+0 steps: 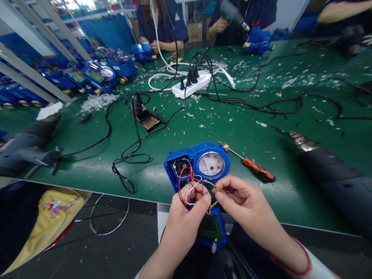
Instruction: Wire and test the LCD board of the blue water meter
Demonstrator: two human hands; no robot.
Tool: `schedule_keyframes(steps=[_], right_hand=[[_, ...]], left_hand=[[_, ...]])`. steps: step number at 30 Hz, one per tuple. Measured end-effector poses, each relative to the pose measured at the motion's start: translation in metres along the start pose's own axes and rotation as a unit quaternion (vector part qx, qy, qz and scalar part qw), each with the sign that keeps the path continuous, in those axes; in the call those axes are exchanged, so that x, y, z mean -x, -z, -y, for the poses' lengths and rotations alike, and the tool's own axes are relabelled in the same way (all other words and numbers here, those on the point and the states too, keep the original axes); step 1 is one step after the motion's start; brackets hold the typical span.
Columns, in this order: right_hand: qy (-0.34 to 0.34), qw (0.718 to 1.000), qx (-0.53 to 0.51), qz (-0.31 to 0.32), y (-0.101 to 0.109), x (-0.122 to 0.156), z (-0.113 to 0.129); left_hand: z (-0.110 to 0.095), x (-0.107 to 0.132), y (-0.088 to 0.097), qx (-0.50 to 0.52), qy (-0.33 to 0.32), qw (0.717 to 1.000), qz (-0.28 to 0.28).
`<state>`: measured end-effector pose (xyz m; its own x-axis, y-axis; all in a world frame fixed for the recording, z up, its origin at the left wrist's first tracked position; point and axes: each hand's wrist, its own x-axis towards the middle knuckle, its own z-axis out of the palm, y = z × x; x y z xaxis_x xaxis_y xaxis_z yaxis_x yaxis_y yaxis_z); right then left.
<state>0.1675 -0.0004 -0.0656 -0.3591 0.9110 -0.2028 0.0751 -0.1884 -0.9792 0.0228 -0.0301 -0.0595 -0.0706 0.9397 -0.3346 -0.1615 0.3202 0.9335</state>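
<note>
A blue water meter [197, 149] with a round dial [211, 164] lies at the near edge of the green table. Its square compartment [182, 167] is uncovered, and thin red, white, blue and yellow wires run out of it. My left hand [190, 205] pinches some of these wires between thumb and forefinger. Close beside it, my right hand [242, 197] has thumb and forefinger closed on a yellow wire [217, 188]. Below my hands hangs a blue cover part [221, 226] with a circuit board, partly hidden by them. The exact wire ends are too small to make out.
An orange-handled screwdriver [258, 169] lies right of the meter. Heat guns lie at right [328, 166] and left [26, 145]. A power strip [192, 84], a soldering iron stand [148, 119] and black cables cross the table [232, 128]. Co-workers sit opposite; more blue meters [99, 75] stand back left.
</note>
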Motion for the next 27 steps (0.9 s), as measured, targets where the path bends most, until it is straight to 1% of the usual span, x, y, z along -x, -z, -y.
schedule_keyframes(steps=[4,6,8,10,12,16,18,20,22,24,25,27], right_hand=[[0.002,1.0,-0.007,0.001,0.003,0.003,0.002],[0.002,0.999,-0.041,0.014,0.004,0.003,0.004],[-0.012,0.997,-0.078,0.027,0.005,0.001,0.005],[-0.022,0.996,-0.083,0.025,0.006,-0.004,0.006],[-0.004,0.999,-0.054,0.003,0.008,-0.01,0.008],[0.076,0.993,-0.02,-0.083,0.013,-0.018,0.012],[0.079,0.991,-0.017,-0.105,0.016,-0.015,0.012],[0.049,0.995,-0.008,-0.087,0.018,-0.009,0.009],[0.008,0.999,0.001,-0.031,0.017,-0.001,0.005],[-0.03,0.999,-0.002,0.037,0.013,0.004,0.001],[-0.044,0.997,-0.008,0.059,0.01,0.006,-0.001],[-0.06,0.995,-0.024,0.076,0.004,0.007,-0.003]], left_hand=[[0.005,0.002,0.001,0.041,-0.003,0.999,-0.028],[0.007,0.002,0.001,0.05,-0.006,0.998,-0.036],[0.009,0.002,0.001,0.047,-0.011,0.998,-0.034],[0.01,0.002,0.001,0.034,-0.014,0.999,-0.025],[0.01,0.001,0.002,0.012,-0.02,1.0,-0.012],[0.007,0.001,0.004,-0.035,-0.026,0.999,0.015],[0.005,0.002,0.004,-0.045,-0.026,0.999,0.016],[0.005,0.002,0.004,-0.049,-0.027,0.998,0.015],[0.006,0.003,0.004,-0.05,-0.03,0.998,0.02],[0.006,0.002,0.003,-0.048,-0.034,0.998,0.018],[0.006,0.002,0.003,-0.046,-0.036,0.998,0.013],[0.006,0.002,0.002,-0.043,-0.036,0.998,0.001]])
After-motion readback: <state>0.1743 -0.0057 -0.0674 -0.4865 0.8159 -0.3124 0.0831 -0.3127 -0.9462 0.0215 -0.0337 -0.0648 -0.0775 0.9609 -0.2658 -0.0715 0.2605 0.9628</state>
